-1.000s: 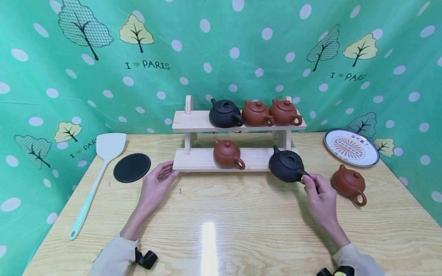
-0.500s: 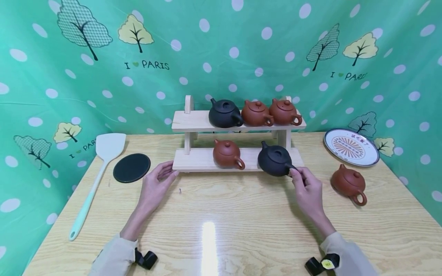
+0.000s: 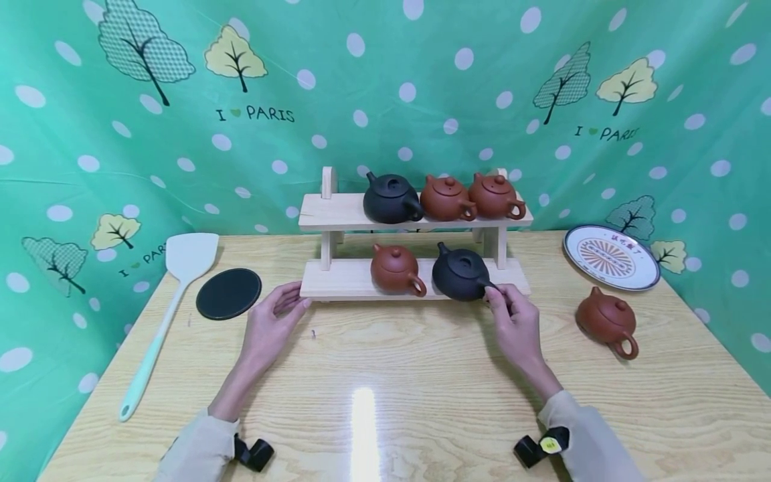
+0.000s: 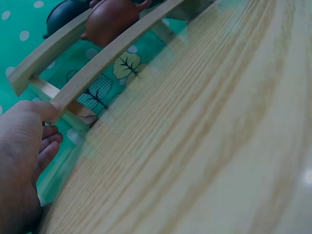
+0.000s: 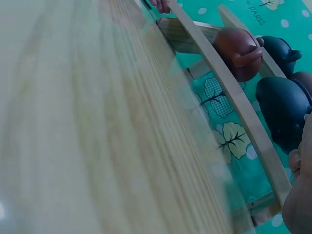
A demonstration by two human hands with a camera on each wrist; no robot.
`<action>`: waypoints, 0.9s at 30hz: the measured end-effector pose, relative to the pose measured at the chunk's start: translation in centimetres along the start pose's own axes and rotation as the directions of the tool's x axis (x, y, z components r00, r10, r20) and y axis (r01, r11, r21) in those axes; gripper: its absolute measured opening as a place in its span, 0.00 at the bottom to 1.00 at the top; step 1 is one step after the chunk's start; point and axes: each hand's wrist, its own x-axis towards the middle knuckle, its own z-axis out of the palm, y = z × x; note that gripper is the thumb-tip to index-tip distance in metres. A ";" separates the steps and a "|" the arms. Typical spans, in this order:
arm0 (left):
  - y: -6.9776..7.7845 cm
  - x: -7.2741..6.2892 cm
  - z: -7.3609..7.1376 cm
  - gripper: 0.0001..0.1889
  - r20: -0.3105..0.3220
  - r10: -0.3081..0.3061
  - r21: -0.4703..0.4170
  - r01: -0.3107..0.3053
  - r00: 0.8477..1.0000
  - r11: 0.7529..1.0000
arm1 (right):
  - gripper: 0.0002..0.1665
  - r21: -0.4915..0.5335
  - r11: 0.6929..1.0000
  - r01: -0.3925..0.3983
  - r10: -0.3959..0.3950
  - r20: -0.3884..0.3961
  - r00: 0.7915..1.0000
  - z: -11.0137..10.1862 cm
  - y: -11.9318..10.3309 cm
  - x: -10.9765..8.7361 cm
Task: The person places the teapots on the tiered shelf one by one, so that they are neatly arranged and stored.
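A two-tier wooden display shelf stands at the back of the table. My left hand holds the left end of its lower board, thumb at the front corner; the left wrist view shows that thumb against the wood. With my right hand I pinch the handle of a black teapot over the lower board, spout pointing back left. Whether its base touches the board cannot be told. Just left of it sits a reddish-brown teapot. The upper board bears another black teapot and two brown teapots.
On the table at right lie another brown teapot and a patterned plate near the curtain. A black round coaster and a white-headed turner with a mint handle are at left. A green dotted curtain hangs behind.
My right hand has carried the black teapot leftward along the lower board, closer to the brown teapot there. The left hand stays at the shelf's end.
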 end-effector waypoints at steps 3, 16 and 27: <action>0.0 0.0 0.0 0.22 0.002 0.000 0.001 0.000 1.000 1.000 | 0.06 -0.004 1.000 0.007 -0.007 0.004 1.000 0.4 0.1 0.1; 0.1 -0.1 0.0 0.22 0.004 0.004 0.010 -0.004 1.000 1.000 | 0.06 0.018 1.000 -0.014 0.014 0.017 1.000 1.8 0.5 0.4; 0.0 -0.1 -0.1 0.22 0.000 0.004 0.022 -0.004 1.000 1.000 | 0.07 0.034 0.997 -0.064 0.062 0.047 0.997 2.3 0.0 0.4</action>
